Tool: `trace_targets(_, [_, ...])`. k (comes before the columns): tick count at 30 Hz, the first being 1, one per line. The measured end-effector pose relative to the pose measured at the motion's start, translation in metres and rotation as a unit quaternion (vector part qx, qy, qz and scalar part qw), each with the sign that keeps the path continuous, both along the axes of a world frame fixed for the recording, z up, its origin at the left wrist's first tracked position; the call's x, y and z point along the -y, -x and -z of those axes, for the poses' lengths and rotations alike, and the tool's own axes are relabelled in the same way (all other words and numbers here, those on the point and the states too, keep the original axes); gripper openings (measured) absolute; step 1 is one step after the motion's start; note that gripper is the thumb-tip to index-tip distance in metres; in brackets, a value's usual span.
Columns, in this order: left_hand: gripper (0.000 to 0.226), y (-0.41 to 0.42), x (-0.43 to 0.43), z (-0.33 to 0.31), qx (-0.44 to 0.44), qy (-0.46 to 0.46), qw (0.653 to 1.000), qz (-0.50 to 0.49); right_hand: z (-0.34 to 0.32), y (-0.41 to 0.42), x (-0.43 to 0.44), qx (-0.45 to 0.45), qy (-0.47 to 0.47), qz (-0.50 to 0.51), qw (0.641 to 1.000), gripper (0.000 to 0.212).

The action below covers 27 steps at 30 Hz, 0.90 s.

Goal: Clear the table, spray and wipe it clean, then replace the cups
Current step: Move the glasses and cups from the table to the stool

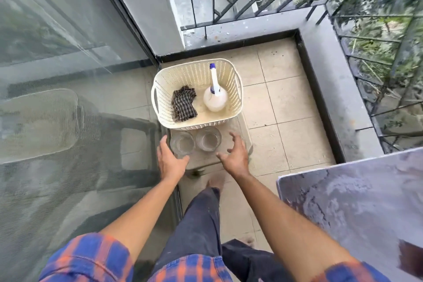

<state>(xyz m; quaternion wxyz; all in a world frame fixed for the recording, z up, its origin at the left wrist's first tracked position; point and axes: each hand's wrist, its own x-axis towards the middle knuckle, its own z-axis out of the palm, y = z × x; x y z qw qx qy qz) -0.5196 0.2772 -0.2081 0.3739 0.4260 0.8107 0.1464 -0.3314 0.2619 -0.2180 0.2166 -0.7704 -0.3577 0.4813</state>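
Note:
Two clear glass cups stand side by side on a low beige stool (246,142), the left cup (182,143) and the right cup (208,141). Behind them on the same stool sits a cream perforated basket (164,89) holding a checked cloth (184,103) and a white spray bottle (215,96) with a blue nozzle. My left hand (170,160) is open just left of the left cup. My right hand (235,155) is open just right of the right cup. Neither hand holds anything. The grey marbled table (357,204) shows at lower right.
A glass sliding door (68,75) runs along the left, reflecting the stool. A low grey parapet with a black metal railing (338,64) bounds the tiled balcony floor (281,89) at the back and right. My legs and bare feet are below the stool.

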Motion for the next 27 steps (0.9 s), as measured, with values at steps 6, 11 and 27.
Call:
trace_targets(6, [0.025,-0.041,0.036,-0.096,0.054,-0.121,0.991,0.026,-0.098,-0.049,0.048,-0.061,-0.007,0.002,0.998,0.022])
trace_targets(11, [0.012,-0.121,0.076,-0.152,0.143,-0.168,0.968,0.120,-0.170,-0.096,0.140,-0.033,-0.068,0.031,0.997,0.025])
trace_targets(27, [0.055,-0.370,0.226,-0.158,0.146,-0.017,0.851,0.504,-0.172,-0.269,0.426,0.133,-0.057,0.499,0.854,0.034])
